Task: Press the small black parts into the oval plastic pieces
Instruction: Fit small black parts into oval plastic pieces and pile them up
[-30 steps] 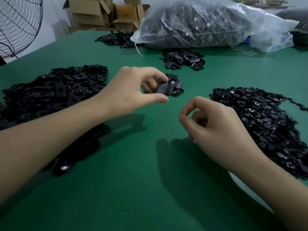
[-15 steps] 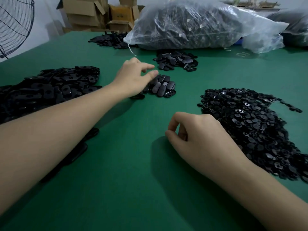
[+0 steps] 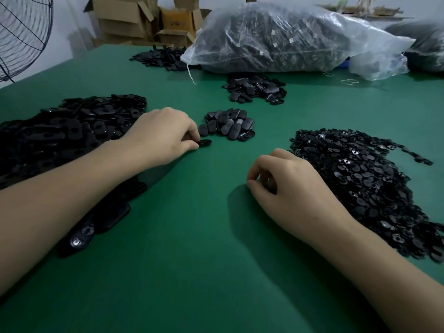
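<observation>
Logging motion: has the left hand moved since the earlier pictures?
Yes. The left hand has drawn back off the small pile of oval pieces, toward the person, now pinching one oval piece.

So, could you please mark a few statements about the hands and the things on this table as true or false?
1. The left hand pinches an oval piece on the green table. True.
2. The right hand reaches into the clear bag. False: it is low over the table, beside the pile of small parts.
3. The fan stands at the far right. False: it is at the far left.
4. Cardboard boxes stand beyond the table's far edge. True.
</observation>
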